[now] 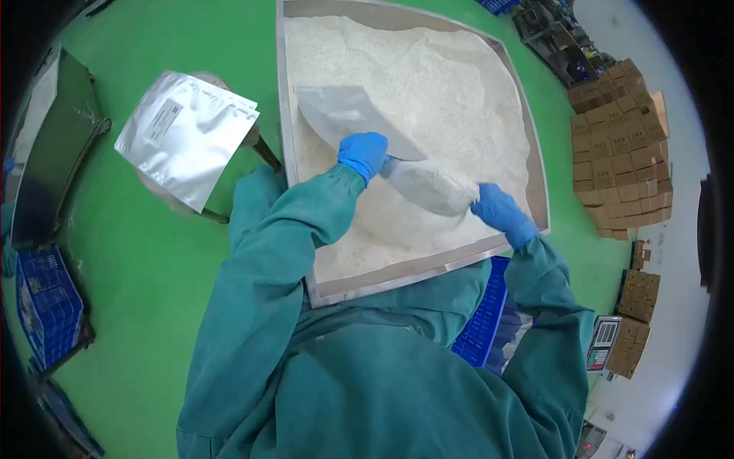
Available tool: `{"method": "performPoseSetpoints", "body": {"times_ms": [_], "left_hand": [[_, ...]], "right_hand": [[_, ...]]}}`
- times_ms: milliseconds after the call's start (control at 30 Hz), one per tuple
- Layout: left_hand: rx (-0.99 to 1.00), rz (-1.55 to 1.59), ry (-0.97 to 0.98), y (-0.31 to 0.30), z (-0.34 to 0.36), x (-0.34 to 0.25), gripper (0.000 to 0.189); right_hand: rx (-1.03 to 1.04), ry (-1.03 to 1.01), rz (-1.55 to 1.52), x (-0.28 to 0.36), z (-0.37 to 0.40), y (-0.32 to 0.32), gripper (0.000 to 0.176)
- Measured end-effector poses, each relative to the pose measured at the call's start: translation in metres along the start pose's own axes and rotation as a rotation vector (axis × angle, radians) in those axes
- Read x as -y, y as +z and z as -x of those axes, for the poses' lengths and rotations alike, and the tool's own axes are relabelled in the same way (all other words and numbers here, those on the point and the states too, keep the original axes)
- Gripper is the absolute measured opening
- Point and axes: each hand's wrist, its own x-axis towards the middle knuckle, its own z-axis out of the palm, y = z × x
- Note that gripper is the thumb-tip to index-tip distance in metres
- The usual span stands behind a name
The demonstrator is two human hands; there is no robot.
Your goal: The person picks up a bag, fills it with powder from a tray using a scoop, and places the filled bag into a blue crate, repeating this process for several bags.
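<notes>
My left hand (364, 155), in a blue glove, is closed on the edge of a silvery bag (348, 115) that lies tilted over the white powder (413, 69). Right of it, my right hand (501, 214), also gloved in blue, grips the end of a scoop (432, 187) heaped with powder. The scoop's front reaches close to the bag and my left fingers. Both are above a large metal tray (405, 277) holding the powder. The bag's opening cannot be made out.
Silvery flat bags (187, 138) lie on a stool (267, 153) at the left. A metal bin (61, 153) and blue crate (50, 306) stand farther left. Stacked cartons (619, 153) are at the right. Another blue crate (483, 325) is beside my lap.
</notes>
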Motion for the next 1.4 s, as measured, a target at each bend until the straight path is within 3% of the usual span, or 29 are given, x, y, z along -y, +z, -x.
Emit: {"method": "performPoseSetpoints", "body": {"times_ms": [200, 233, 300, 367, 467, 533, 567, 600, 667, 700, 800, 833, 867, 933, 1067, 1133, 1167, 1233, 1300, 1367, 1400], "left_hand": [[-0.036, 0.214, -0.185, -0.077, 0.017, -0.061, 0.020], [-0.045, 0.207, -0.188, -0.080, 0.013, -0.058, 0.020], [-0.044, 0.244, -0.244, -0.079, -0.001, -0.053, 0.022], [-0.024, 0.285, -0.249, -0.074, -0.009, -0.034, 0.022], [-0.053, 0.265, -0.331, -0.065, -0.022, 0.002, 0.020], [0.040, 0.161, -0.142, -0.073, -0.026, 0.015, 0.023], [0.075, 0.158, -0.138, -0.075, -0.023, 0.014, 0.023], [0.068, 0.183, -0.121, -0.082, -0.022, 0.014, 0.024], [-0.012, 0.198, -0.082, -0.080, -0.019, 0.020, 0.028], [0.004, 0.192, -0.090, -0.077, -0.022, 0.022, 0.028], [0.037, 0.221, -0.138, -0.073, -0.026, 0.023, 0.029], [0.022, 0.219, -0.101, -0.073, -0.030, 0.025, 0.028], [-0.002, 0.222, -0.067, -0.074, -0.035, 0.027, 0.028], [-0.035, 0.255, -0.052, -0.077, -0.037, 0.030, 0.027], [-0.037, 0.235, -0.070, -0.079, -0.039, 0.027, 0.026], [-0.032, 0.195, -0.065, -0.080, -0.030, 0.018, 0.026], [-0.003, 0.156, -0.071, -0.079, -0.026, 0.012, 0.026], [0.029, 0.140, -0.075, -0.077, -0.021, 0.002, 0.027], [0.017, 0.176, -0.142, -0.077, -0.018, -0.008, 0.026], [0.000, 0.183, -0.135, -0.078, -0.022, -0.012, 0.025], [-0.006, 0.196, -0.129, -0.078, -0.024, -0.010, 0.024]], "right_hand": [[0.117, -0.139, 0.222, 0.091, -0.064, -0.044, 0.020], [0.108, -0.147, 0.224, 0.091, -0.065, -0.049, 0.020], [-0.119, -0.220, 0.422, 0.074, -0.059, -0.063, 0.017], [-0.102, -0.081, 0.506, 0.059, -0.041, -0.102, 0.013], [-0.143, 0.046, 0.517, 0.011, -0.027, -0.094, 0.013], [-0.024, 0.035, 0.391, -0.027, -0.051, -0.017, 0.013], [0.066, 0.002, 0.290, -0.045, -0.064, 0.041, 0.014], [0.008, -0.118, 0.291, -0.055, -0.070, 0.106, 0.017], [0.169, 0.010, 0.050, -0.020, -0.087, 0.196, 0.019], [0.162, 0.003, -0.201, 0.020, -0.087, 0.190, 0.020], [0.157, 0.046, -0.331, 0.037, -0.090, 0.211, 0.024], [0.119, 0.016, -0.404, 0.035, -0.087, 0.202, 0.025], [0.211, 0.119, -0.372, 0.030, -0.080, 0.187, 0.025], [0.309, 0.222, -0.344, 0.039, -0.053, 0.100, 0.030], [0.122, 0.292, -0.310, 0.046, -0.008, -0.052, 0.028], [0.153, 0.343, -0.235, 0.056, -0.012, -0.105, 0.026], [0.137, 0.341, -0.230, 0.060, -0.017, -0.110, 0.026], [-0.009, 0.151, -0.029, 0.061, -0.036, -0.112, 0.026], [-0.325, -0.278, 0.069, 0.044, -0.067, -0.068, 0.024], [-0.096, -0.146, 0.271, 0.080, -0.085, -0.069, 0.020], [-0.084, -0.113, 0.319, 0.079, -0.086, -0.066, 0.017]]}}
